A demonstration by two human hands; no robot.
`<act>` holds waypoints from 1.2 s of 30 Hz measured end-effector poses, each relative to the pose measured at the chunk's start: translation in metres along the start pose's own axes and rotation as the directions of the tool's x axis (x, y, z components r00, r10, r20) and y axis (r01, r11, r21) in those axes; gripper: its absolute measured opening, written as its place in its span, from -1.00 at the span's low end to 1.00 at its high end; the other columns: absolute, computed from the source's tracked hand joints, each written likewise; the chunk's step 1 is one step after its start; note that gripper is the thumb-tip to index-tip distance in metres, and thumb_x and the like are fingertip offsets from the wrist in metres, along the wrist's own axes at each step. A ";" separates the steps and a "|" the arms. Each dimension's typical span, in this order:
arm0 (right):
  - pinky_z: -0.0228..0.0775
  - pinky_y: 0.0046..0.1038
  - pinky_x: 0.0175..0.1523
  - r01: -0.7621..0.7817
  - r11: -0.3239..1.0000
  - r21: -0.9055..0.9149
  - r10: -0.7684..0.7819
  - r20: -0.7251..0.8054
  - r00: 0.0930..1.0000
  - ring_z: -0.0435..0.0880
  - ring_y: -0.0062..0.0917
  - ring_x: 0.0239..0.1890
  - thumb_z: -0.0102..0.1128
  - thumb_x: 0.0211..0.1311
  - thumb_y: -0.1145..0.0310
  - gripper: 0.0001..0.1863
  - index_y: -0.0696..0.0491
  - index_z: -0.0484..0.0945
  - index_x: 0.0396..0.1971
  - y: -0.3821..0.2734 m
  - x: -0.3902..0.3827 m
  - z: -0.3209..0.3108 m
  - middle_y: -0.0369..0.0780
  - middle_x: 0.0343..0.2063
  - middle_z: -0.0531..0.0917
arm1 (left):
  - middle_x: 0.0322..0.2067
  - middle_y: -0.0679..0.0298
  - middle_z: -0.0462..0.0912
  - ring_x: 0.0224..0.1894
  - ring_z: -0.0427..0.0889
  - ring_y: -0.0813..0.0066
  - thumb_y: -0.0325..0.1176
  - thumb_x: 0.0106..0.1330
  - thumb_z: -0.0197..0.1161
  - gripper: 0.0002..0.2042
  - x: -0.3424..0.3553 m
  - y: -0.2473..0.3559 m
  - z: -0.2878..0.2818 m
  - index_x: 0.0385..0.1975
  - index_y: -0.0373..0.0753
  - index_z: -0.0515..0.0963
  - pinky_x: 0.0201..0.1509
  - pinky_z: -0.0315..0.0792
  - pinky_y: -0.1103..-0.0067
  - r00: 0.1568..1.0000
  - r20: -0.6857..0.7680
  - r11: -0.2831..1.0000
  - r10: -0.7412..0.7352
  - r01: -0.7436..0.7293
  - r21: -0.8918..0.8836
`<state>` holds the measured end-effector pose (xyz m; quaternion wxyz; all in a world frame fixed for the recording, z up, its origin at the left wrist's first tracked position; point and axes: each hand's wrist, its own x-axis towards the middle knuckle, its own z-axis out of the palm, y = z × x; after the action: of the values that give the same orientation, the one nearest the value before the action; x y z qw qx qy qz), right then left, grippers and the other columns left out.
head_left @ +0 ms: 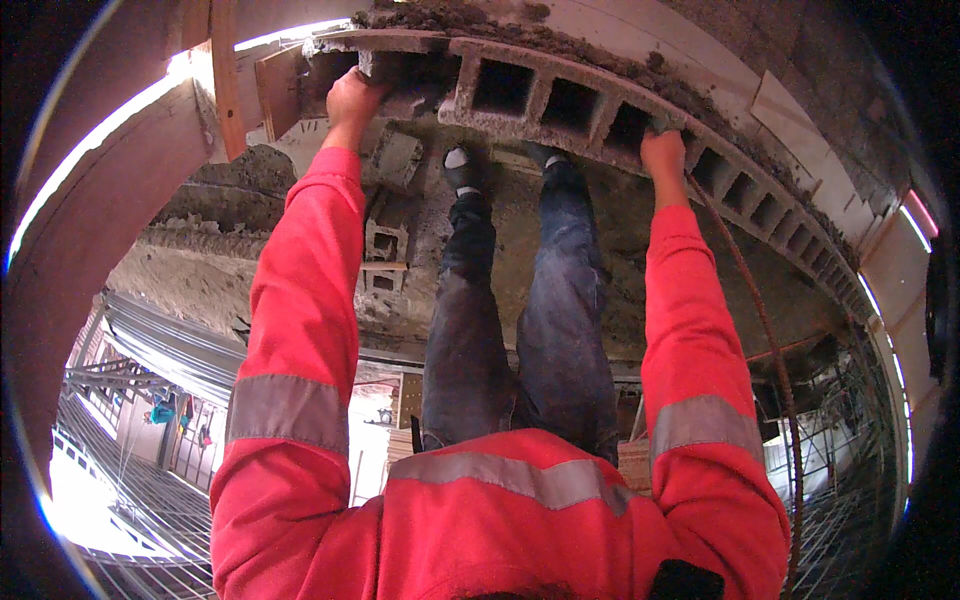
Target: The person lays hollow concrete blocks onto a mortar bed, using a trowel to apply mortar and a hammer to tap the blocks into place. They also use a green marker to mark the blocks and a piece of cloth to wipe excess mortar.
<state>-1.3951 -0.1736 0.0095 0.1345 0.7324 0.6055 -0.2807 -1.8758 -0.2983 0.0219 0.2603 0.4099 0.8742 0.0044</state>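
Observation:
Both my arms, in red sleeves with grey bands, reach forward to a row of grey hollow concrete blocks [585, 75] whose square cavities face me. My left hand [355, 100] is closed on the edge of a concrete block [400, 42] at the row's left end, which looks open on its near side. Farther right, my right hand [663, 152] grips the wall of a block beside one of the cavities. Its fingertips go into the hollow and are partly hidden. Rough mortar [540, 12] lies along the far side of the blocks.
Below the row, a loose concrete block [395, 158] lies left of my feet, with another hollow block [384, 243] nearer. An upright timber [227, 90] and a short board [278, 92] stand at the left. A rusty steel bar [755, 285] slants past my right arm.

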 end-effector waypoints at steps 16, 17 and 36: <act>0.36 -0.15 0.02 -0.093 0.994 0.058 0.094 -0.027 0.995 0.54 -0.01 -0.07 0.15 0.09 0.09 -0.46 0.30 0.43 -0.14 -0.008 -0.010 0.002 0.14 -0.19 0.57 | -0.31 0.02 0.64 -0.21 0.61 -0.01 -0.02 0.00 0.35 -0.56 -0.003 -0.008 -0.002 -0.26 -0.22 0.48 -0.17 0.48 0.22 1.000 0.008 0.995 -0.021 0.020 0.100; 0.36 -0.16 0.04 -0.115 0.991 0.075 0.118 -0.029 0.993 0.54 -0.01 -0.06 0.15 0.08 0.08 -0.45 0.29 0.43 -0.12 -0.007 -0.014 0.002 0.14 -0.17 0.57 | -0.31 0.02 0.64 -0.21 0.61 -0.01 -0.03 -0.01 0.37 -0.55 -0.004 -0.008 -0.003 -0.26 -0.21 0.47 -0.17 0.48 0.23 1.000 0.007 0.995 -0.025 0.024 0.101; 0.41 -0.17 -0.07 -0.105 0.994 -0.007 0.105 0.155 0.982 0.56 -0.01 -0.13 0.06 0.18 0.01 -0.48 0.11 0.45 -0.03 0.114 -0.377 0.059 0.08 -0.19 0.59 | 0.02 -0.01 0.43 0.12 0.38 0.06 -0.17 0.03 0.32 -0.38 -0.190 -0.085 -0.038 0.08 -0.33 0.32 0.25 0.18 0.26 0.969 -0.102 0.975 0.224 -0.223 0.022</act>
<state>-1.3413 -0.5374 0.1622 0.1954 0.7393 0.5537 -0.3295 -1.8535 -0.4834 0.1217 0.2103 0.5061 0.8349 0.0505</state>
